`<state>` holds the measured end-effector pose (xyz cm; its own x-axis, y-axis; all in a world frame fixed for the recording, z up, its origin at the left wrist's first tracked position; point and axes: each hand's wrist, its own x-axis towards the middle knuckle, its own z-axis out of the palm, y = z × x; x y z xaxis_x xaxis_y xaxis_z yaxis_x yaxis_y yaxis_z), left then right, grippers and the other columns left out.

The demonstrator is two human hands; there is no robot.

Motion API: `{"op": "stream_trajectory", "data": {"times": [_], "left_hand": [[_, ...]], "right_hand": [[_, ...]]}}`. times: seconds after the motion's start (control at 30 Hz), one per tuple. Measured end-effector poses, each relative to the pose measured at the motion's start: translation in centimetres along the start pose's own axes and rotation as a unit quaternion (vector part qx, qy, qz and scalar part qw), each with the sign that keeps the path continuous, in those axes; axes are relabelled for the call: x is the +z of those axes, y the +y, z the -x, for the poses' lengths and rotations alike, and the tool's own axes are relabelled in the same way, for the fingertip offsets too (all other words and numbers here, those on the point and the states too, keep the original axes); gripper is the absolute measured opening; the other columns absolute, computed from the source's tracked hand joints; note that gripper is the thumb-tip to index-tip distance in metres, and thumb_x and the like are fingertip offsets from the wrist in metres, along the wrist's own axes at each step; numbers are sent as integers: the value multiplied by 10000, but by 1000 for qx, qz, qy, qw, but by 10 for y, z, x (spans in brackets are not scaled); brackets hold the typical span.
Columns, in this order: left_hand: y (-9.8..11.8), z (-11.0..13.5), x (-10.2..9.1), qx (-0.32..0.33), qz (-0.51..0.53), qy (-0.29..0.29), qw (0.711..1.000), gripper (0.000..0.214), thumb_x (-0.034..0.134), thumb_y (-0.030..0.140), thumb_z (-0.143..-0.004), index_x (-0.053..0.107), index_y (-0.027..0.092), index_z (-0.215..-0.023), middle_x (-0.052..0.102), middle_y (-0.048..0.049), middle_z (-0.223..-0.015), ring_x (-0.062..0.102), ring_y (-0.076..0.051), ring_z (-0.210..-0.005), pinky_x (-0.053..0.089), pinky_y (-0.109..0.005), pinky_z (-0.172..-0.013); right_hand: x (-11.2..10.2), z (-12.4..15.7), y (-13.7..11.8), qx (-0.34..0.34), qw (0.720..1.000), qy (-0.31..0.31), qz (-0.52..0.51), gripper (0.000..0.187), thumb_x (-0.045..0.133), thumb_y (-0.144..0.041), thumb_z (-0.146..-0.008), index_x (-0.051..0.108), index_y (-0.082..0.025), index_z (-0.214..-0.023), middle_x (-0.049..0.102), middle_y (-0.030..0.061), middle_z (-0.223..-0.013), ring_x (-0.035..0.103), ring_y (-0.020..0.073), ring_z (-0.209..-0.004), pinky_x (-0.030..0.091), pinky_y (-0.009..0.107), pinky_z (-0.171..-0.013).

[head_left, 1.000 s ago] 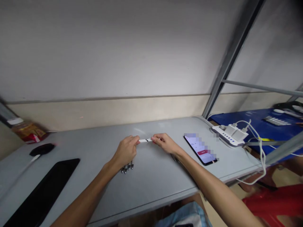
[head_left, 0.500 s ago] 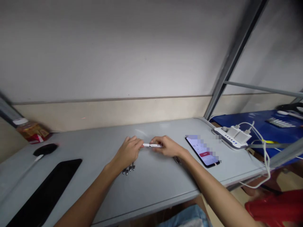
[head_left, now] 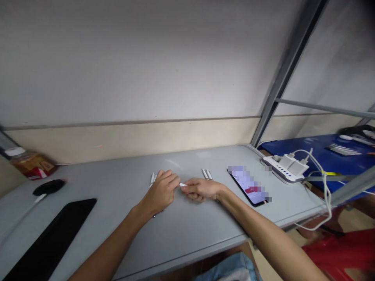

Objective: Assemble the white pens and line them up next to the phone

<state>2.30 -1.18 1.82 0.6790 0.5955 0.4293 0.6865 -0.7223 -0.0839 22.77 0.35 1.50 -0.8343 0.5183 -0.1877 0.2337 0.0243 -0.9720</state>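
Between my two hands is a slim white pen (head_left: pixel 182 184), mostly hidden by the fingers. My left hand (head_left: pixel 164 190) is closed around one end, and the fingers of my right hand (head_left: pixel 202 189) pinch the other. Several white pens (head_left: pixel 152 178) with metal ends lie on the desk partly covered by my left hand and wrist. Just behind my right wrist, more white pens (head_left: pixel 207 174) lie side by side, their near parts hidden by the arm.
A lit phone (head_left: pixel 249 186) lies right of my arm on the grey desk (head_left: pixel 181 238). Further right is a white power strip (head_left: pixel 283 169) with plugs and cables. To the left are a black mat (head_left: pixel 55 238), a dark oval device (head_left: pixel 49 188) and a jar (head_left: pixel 32 164).
Both hands have come closer together, and less of the pen shows between them. My right hand has turned and shifted nearer, uncovering the pens behind its wrist.
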Motion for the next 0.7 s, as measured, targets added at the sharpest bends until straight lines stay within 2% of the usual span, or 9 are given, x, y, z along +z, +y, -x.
{"op": "stream_trajectory", "data": {"times": [0.03, 0.07, 0.13, 0.23, 0.3, 0.43, 0.53, 0.6, 0.7], "left_hand": [[-1, 1, 1, -13, 14, -2, 1000, 238, 388, -49, -665, 439, 183, -664, 522, -17, -648, 412, -177, -684, 270, -336, -653], [-1, 1, 3, -23, 27, -6, 999, 238, 388, -48, -654, 443, 184, -662, 522, -12, -636, 417, -175, -678, 271, -334, -652], [-3, 2, 6, -40, 46, -9, 998, 236, 385, -37, -664, 464, 185, -659, 527, -12, -621, 436, -175, -676, 280, -330, -659], [-3, 3, 11, -74, 62, -2, 995, 240, 374, -7, -731, 511, 184, -684, 569, -29, -655, 475, -182, -694, 306, -331, -682], [-2, 2, 14, -95, 74, -9, 993, 241, 357, 58, -826, 527, 186, -713, 596, -35, -691, 496, -189, -706, 317, -333, -693], [0, 2, 19, -138, 84, -46, 986, 309, 293, 245, -962, 523, 194, -762, 618, -32, -773, 536, -207, -777, 336, -359, -751], [2, 4, 21, -146, 98, -51, 983, 271, 306, 329, -977, 544, 203, -947, 636, -50, -953, 553, -229, -905, 339, -406, -845], [2, 5, 22, -140, 114, -60, 982, 252, 320, 341, -976, 517, 203, -1052, 628, -63, -1053, 550, -241, -965, 337, -424, -879], [0, 5, 25, -129, 137, -85, 979, 231, 294, 285, -981, 487, 187, -1063, 627, -67, -1082, 556, -238, -959, 352, -417, -874]], "right_hand": [[3, -1, 1, -24, 994, 54, 87, 370, 391, -484, -937, 367, -200, -702, 327, -65, -560, 272, 72, -455, 246, 206, -429], [7, -3, 1, -46, 974, 108, 192, 357, 389, -457, -947, 425, -186, -718, 409, -39, -579, 353, 86, -493, 294, 218, -472], [13, -6, 2, -61, 904, 184, 381, 304, 386, -400, -963, 530, -166, -832, 551, 26, -655, 488, 138, -594, 351, 250, -555], [18, -8, 2, -15, 807, 224, 546, 310, 325, -353, -990, 553, -158, -1069, 653, 108, -765, 597, 211, -677, 382, 288, -605], [18, -7, 0, 12, 774, 233, 589, 347, 291, -377, -998, 550, -174, -1110, 678, 129, -820, 628, 232, -711, 399, 301, -630], [14, -6, -2, -5, 756, 255, 603, 416, 267, -460, -992, 574, -191, -1071, 674, 125, -957, 627, 235, -839, 419, 316, -708], [10, -6, -1, -35, 750, 267, 604, 367, 284, -383, -1004, 592, -187, -1036, 639, 113, -1015, 592, 219, -922, 409, 320, -771], [8, -5, 0, -45, 751, 272, 600, 289, 346, -329, -991, 591, -184, -1035, 621, 103, -1031, 580, 206, -923, 406, 305, -758], [6, -3, 4, -42, 763, 273, 585, 195, 440, -248, -944, 558, -184, -1085, 617, 75, -996, 585, 181, -823, 392, 271, -643]]}}
